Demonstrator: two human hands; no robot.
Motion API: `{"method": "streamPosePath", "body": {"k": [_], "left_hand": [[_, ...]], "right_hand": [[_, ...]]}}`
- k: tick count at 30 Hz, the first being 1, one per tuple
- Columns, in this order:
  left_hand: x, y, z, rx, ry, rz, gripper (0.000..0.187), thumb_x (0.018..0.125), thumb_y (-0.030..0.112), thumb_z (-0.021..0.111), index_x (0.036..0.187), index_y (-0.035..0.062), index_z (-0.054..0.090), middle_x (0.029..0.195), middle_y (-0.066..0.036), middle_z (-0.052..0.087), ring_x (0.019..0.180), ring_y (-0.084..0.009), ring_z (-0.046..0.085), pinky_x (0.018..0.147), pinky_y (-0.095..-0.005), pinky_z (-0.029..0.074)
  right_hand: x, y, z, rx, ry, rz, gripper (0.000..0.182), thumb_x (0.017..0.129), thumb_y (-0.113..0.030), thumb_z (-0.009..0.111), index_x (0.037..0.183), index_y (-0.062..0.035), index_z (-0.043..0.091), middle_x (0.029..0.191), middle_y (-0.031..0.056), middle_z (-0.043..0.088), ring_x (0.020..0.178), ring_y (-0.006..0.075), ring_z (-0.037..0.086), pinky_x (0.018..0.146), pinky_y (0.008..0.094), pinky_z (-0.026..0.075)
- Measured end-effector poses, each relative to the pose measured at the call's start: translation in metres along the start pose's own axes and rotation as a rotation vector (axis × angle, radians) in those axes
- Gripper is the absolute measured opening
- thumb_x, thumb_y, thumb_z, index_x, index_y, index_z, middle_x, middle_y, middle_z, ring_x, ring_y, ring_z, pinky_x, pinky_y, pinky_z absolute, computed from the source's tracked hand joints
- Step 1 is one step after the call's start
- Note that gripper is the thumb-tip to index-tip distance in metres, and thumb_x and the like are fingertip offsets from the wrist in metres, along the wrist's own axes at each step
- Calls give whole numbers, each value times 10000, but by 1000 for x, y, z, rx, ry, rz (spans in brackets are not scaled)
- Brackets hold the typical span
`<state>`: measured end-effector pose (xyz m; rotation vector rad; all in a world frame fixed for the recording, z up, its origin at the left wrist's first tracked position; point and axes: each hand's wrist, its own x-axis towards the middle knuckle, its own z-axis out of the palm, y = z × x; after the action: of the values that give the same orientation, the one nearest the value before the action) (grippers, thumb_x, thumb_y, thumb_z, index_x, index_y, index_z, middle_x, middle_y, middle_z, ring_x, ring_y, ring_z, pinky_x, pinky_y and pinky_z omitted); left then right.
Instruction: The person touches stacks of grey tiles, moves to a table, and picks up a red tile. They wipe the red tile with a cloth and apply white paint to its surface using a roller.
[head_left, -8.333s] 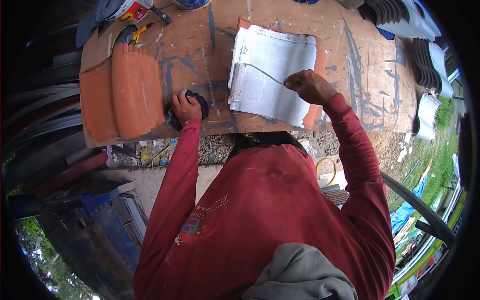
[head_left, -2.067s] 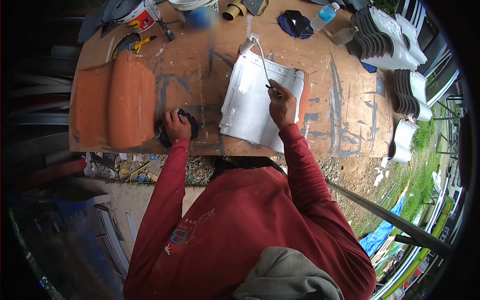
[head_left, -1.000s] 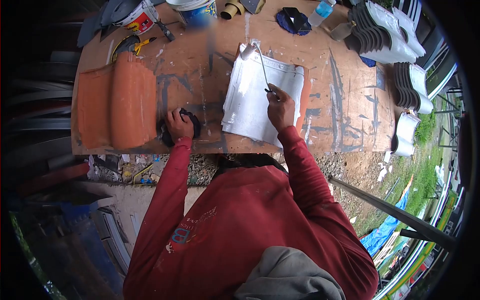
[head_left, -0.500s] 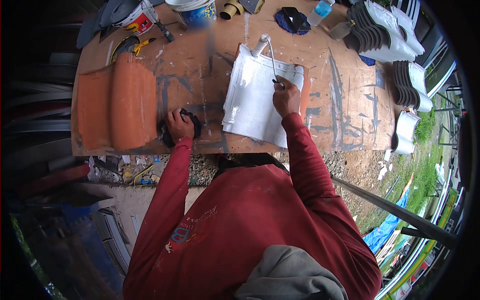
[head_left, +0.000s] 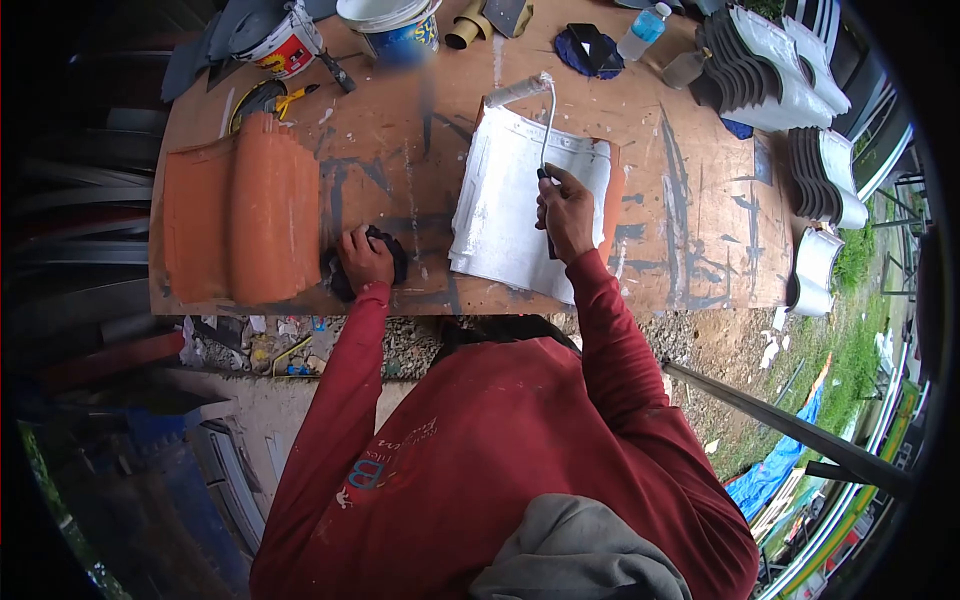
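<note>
The white-coated roof tile (head_left: 520, 215) lies flat near the middle of the surface (head_left: 690, 210), its unpainted orange edge showing along its 3 o'clock side. The paint roller (head_left: 518, 91) now sits just off the tile's far edge, at 12 o'clock from it. Half a second ago its sleeve stood more upright by that corner; now it lies nearly crosswise, and a second ago it was on the tile's top left corner. So the stroke has run up and off the far end of the tile, whose face looks evenly white, which suggests this pass of the coat is about complete.

The right hand (head_left: 565, 210) has its grip clenched on the roller's handle, over the tile's right half, with the wire frame rising from it toward 12 o'clock. The left hand (head_left: 366, 258) is at 9 o'clock from the tile, its grip closed on a dark rag (head_left: 390, 262) pressed to the surface, where it has stayed throughout.

Farther toward 9 o'clock lies an unpainted orange tile (head_left: 240, 225). At 11 o'clock stand paint buckets (head_left: 395, 20); at 2 o'clock, stacks of painted tiles (head_left: 770, 75).
</note>
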<state>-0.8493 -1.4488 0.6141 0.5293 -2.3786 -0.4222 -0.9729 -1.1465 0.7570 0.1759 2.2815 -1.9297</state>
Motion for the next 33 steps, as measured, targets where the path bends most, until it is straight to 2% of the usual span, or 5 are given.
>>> {"method": "streamPosePath", "body": {"k": [4, 18, 26, 30, 33], "left_hand": [[-3, 0, -1, 26, -27, -2, 252, 850, 66, 582, 1086, 1, 641, 1075, -215, 577, 1039, -455, 557, 926, -548, 468], [0, -2, 2, 37, -8, -5, 262, 844, 88, 588, 1094, 29, 638, 1061, -210, 564, 1041, -449, 564, 925, -544, 460], [-1, 3, -2, 32, -52, -10, 268, 847, 81, 577, 1099, 8, 633, 1073, -226, 562, 1054, -463, 556, 933, -554, 458], [0, 2, 0, 35, -53, -12, 279, 843, 80, 579, 1102, -9, 633, 1080, -233, 565, 1071, -468, 554, 936, -557, 462], [-1, 1, 1, 18, -61, -7, 286, 845, 80, 580, 1112, -6, 636, 1093, -238, 563, 1072, -472, 555, 936, -556, 463]], "right_hand": [[6, -15, 15, 509, -157, 215, 352, 1051, -133, 569, 1361, 33, 548, 789, 52, 570, 603, 132, 547, 524, 312, 494], [-94, 32, -1, 484, -304, 516, 370, 1060, -221, 573, 1387, -49, 550, 813, 29, 577, 635, 123, 557, 551, 300, 496], [3, 13, 27, 733, -261, 373, 277, 1064, -174, 541, 1306, -43, 566, 840, 61, 591, 660, 163, 568, 593, 335, 519], [-8, 12, 7, 282, -24, 113, 344, 1075, -160, 546, 1381, -7, 573, 770, 30, 574, 541, 95, 530, 457, 282, 489], [-8, 22, 9, 205, 19, 134, 360, 1070, -143, 553, 1391, 20, 576, 745, 26, 567, 513, 87, 516, 434, 283, 488]]}}
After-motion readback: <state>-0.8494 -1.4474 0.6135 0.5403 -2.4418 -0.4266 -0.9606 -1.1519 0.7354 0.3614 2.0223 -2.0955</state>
